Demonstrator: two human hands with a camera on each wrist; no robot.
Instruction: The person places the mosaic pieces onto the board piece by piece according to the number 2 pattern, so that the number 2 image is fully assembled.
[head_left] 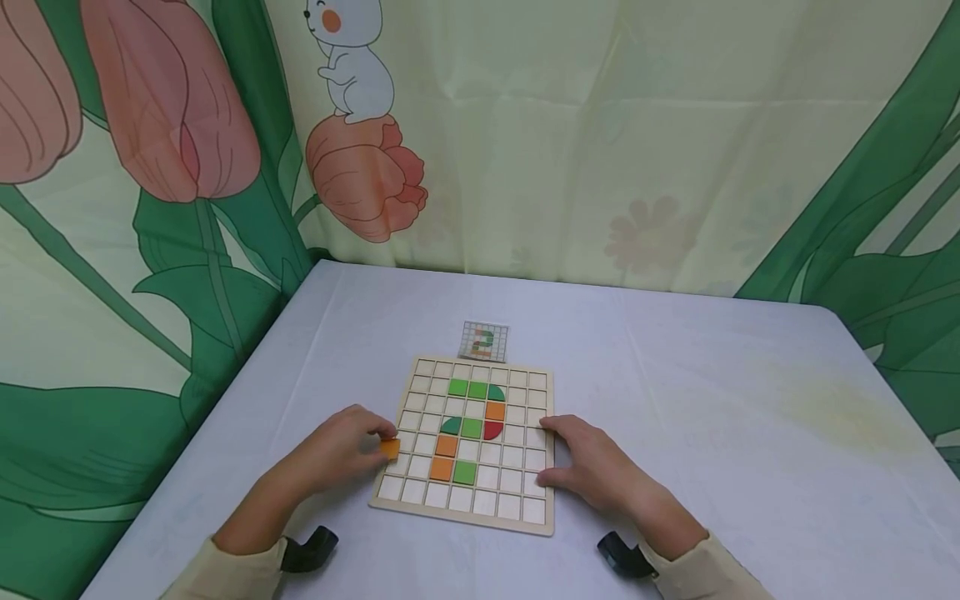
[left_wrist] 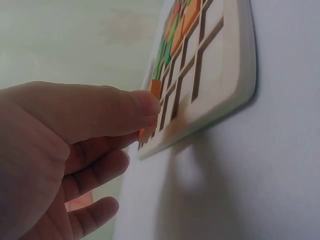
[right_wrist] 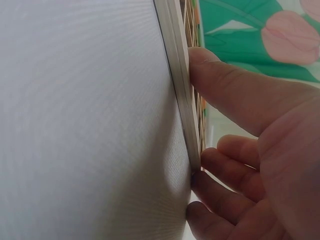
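Observation:
My left hand (head_left: 337,454) pinches a small orange square tile (head_left: 390,449) between thumb and forefinger, just over the left edge of a wooden grid board (head_left: 461,515). In the left wrist view the tile (left_wrist: 155,89) is held on edge, partly covered by the thumb. My right hand (head_left: 600,462) rests at the board's right edge, thumb and fingers spread, thumb tip on the frame (right_wrist: 185,85). Set in the grid are several light green squares (head_left: 471,427), orange squares (head_left: 446,446), dark green quarter-rounds (head_left: 451,426) and a red quarter-round (head_left: 492,430).
A small card (head_left: 483,342) with a printed grid and a coloured pattern lies behind the board's far edge. White cloth covers the table (head_left: 675,375). A curtain (head_left: 540,167) printed with tulips hangs along the back and left. Black devices (head_left: 311,550) sit at both wrists.

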